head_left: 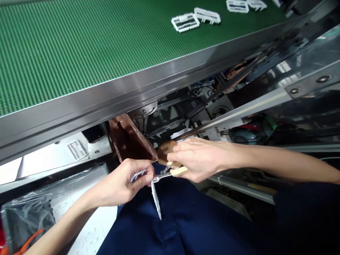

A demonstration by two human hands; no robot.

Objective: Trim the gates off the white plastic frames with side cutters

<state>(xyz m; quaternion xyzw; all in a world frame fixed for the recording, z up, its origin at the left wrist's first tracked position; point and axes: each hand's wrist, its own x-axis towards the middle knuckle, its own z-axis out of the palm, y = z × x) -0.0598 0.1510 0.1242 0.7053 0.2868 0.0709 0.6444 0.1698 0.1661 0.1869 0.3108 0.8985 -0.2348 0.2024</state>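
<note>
My left hand (pixel 132 182) is closed on a white plastic part, of which one piece shows between the fingers. A second white plastic piece (pixel 156 201) hangs below the fingertips at a steep slant, seen nearly edge-on. My right hand (pixel 198 157) is wrapped round the pale yellow handles of a pair of nippers (pixel 178 171). The metal jaws point left and meet the white part right at my left fingertips. Whether the jaws are closed on it I cannot tell. Both hands are over my dark blue clothing, below the conveyor's edge.
A green ribbed conveyor belt (pixel 87 42) with a metal side rail (pixel 148 76) runs across the top. White plastic frames (pixel 185 23) lie on it. A brown plastic bag (pixel 130 138) hangs under the rail. Another white frame (pixel 77 149) lies on a white surface at left. Metal bars (pixel 249 106) cross at right.
</note>
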